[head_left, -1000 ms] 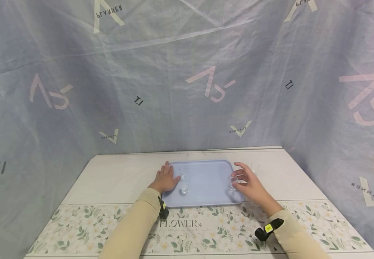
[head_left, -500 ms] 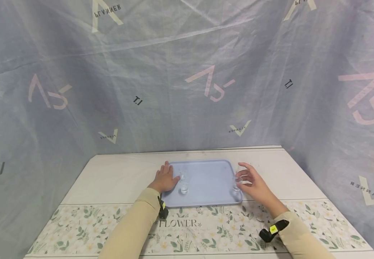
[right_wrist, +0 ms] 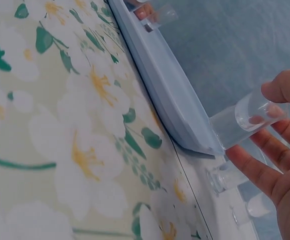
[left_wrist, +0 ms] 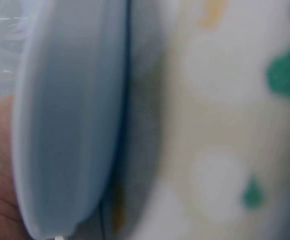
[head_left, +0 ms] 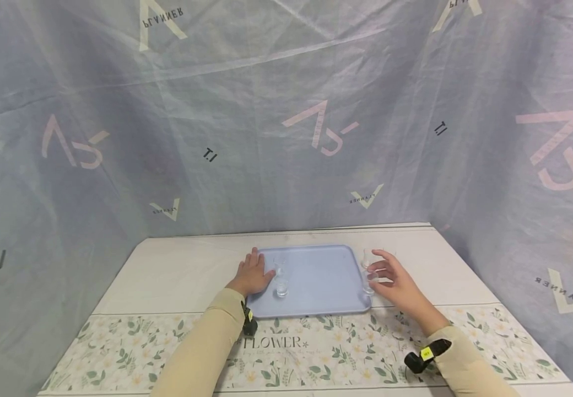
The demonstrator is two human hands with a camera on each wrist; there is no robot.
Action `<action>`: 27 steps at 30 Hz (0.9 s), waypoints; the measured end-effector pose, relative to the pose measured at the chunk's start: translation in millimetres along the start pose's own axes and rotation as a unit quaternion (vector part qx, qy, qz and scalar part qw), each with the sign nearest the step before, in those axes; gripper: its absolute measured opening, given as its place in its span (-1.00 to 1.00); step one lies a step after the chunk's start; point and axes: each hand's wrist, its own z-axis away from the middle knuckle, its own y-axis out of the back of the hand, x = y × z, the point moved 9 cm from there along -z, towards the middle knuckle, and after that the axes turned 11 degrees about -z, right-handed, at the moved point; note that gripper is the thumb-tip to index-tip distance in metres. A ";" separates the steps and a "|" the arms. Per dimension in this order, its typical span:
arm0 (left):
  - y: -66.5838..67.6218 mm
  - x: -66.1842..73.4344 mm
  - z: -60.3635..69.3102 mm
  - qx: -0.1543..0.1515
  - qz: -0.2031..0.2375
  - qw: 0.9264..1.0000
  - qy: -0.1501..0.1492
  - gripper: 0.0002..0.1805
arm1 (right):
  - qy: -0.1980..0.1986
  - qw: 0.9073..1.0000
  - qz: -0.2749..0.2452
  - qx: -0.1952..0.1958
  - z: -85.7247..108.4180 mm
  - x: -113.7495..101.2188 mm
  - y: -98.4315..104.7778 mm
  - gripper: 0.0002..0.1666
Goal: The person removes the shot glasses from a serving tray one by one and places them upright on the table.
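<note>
My right hand [head_left: 394,282] pinches a small clear cup [right_wrist: 237,120] between thumb and fingers, at the right edge of the pale blue tray [head_left: 321,275]. In the right wrist view, its base overlaps the tray's rim; whether they touch I cannot tell. On the tray's left edge rests my left hand [head_left: 252,275], fingers stretched forward and thumb towards the middle. Beside that thumb stands a clear cup [head_left: 282,289], with another clear cup [head_left: 279,269] behind it. The left wrist view shows mostly the tray's outer wall [left_wrist: 70,120].
Off the tray's right side, a clear cup [right_wrist: 225,176] and another clear cup [right_wrist: 259,206] stand on the white tabletop. A floral cloth band [head_left: 311,353] runs along the front. Grey-blue curtains [head_left: 247,182] enclose the back and sides.
My right hand has moved right with the clear cup, from over the tray's right part to its right edge. The left hand has stayed on the tray.
</note>
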 end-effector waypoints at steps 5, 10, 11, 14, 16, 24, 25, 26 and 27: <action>2.2 -0.2 1.1 0.009 0.002 1.000 -0.001 -0.18 | -0.001 1.000 0.006 0.004 2.9 -0.4 6.0 -0.07; 3.0 -0.4 1.3 0.010 0.000 1.000 0.000 -0.18 | 0.000 1.000 0.011 0.005 6.4 -0.1 11.0 -0.07; 3.3 -0.4 1.3 0.010 -0.001 1.000 0.000 -0.18 | 0.003 1.000 0.013 0.006 7.1 0.0 12.1 -0.08; 3.8 -0.4 1.5 0.011 -0.003 1.000 0.000 -0.18 | 0.011 1.000 0.015 0.007 9.3 0.7 15.9 -0.08; 4.2 0.1 2.0 0.011 -0.002 1.000 0.000 -0.18 | 0.013 1.000 0.017 0.011 10.8 1.3 18.8 -0.07; 4.2 0.9 3.3 0.007 0.002 1.000 0.004 -0.16 | 0.007 0.999 0.028 0.024 16.6 4.5 29.8 -0.06; 4.1 0.7 3.1 0.007 0.000 1.000 0.004 -0.16 | 0.007 0.999 0.027 0.026 16.9 5.0 31.1 -0.06; 3.8 0.5 2.9 0.006 -0.001 1.000 0.005 -0.16 | 0.006 0.999 0.028 0.027 17.3 5.7 32.3 -0.06; 3.9 0.5 2.7 0.007 0.001 1.000 0.004 -0.16 | 0.007 0.999 0.029 0.029 17.7 6.1 33.5 -0.06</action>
